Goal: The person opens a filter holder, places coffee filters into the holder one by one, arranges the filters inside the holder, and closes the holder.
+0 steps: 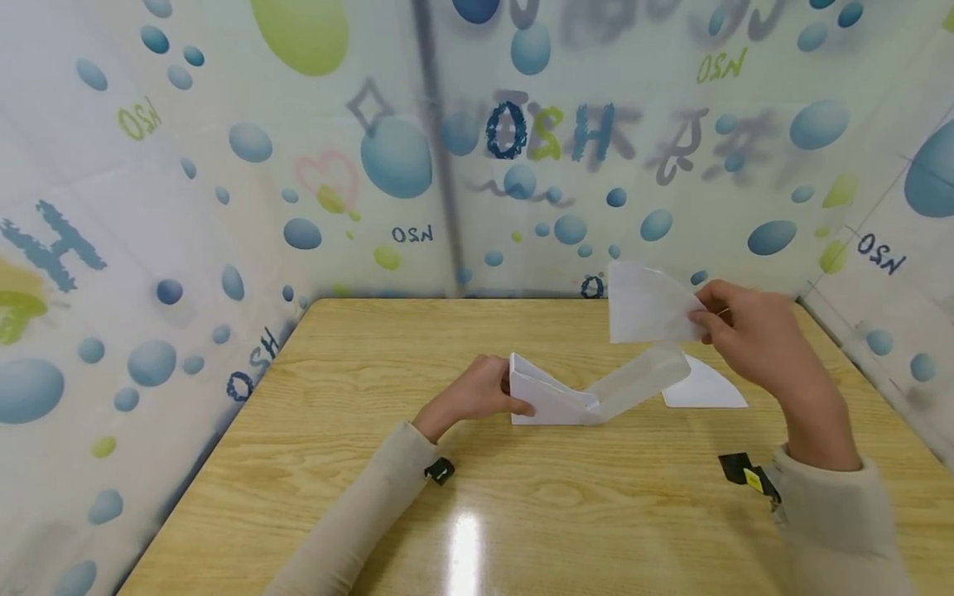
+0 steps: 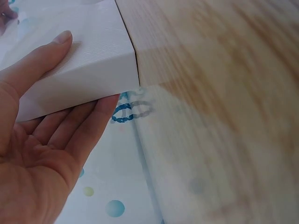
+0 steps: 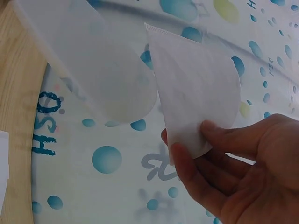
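My left hand grips the closed end of a white box standing on the table, thumb on one face and fingers on the opposite side. From the box's other end a translucent, round-cornered lid slants up to the right, swung open. My right hand pinches a white fan-shaped coffee filter by its right corner, thumb against fingers, held above the lid. In the right wrist view the filter shows a crimped edge. A second white coffee filter lies on the table behind the lid. The box's inside is mostly hidden.
The wooden table reaches back to a pale curtain printed with bubbles and letters, with more of it at both sides. A black strap piece hangs at the left cuff, and another black tag at the right.
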The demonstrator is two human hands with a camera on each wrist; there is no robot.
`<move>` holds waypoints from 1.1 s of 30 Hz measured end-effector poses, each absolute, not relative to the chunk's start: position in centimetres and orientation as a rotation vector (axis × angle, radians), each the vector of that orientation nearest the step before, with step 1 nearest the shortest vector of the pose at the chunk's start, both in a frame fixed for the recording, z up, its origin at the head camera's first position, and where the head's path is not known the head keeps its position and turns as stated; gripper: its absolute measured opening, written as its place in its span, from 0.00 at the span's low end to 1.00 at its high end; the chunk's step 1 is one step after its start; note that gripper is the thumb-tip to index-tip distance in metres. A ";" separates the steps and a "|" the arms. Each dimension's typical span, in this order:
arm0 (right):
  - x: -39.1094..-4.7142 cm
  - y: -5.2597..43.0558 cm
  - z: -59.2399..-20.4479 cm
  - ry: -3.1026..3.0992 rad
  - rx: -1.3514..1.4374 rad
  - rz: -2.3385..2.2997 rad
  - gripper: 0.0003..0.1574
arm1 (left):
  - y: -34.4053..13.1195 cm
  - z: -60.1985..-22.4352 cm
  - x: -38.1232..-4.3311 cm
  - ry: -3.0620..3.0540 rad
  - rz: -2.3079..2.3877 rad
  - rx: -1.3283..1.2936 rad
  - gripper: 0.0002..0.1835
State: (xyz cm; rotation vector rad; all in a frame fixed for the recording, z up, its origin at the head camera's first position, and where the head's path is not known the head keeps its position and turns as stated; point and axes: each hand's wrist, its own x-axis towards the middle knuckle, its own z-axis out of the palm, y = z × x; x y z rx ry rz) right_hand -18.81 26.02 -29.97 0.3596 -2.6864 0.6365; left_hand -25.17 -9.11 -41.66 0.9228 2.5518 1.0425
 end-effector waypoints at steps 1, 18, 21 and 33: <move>-18.8 26.0 -30.0 -2.682 0.371 0.628 0.06 | -9.1 -41.7 -25.2 2.551 1.043 0.923 0.18; -19.0 24.7 -30.4 -2.674 0.477 0.692 0.07 | -9.1 -41.6 -25.1 2.539 1.051 0.893 0.18; -19.0 24.4 -30.4 -2.678 0.486 0.707 0.06 | -9.2 -41.6 -25.1 2.536 1.054 0.895 0.18; -19.3 23.3 -30.9 -2.660 0.546 0.702 0.04 | -9.1 -41.6 -25.2 2.552 1.046 0.909 0.19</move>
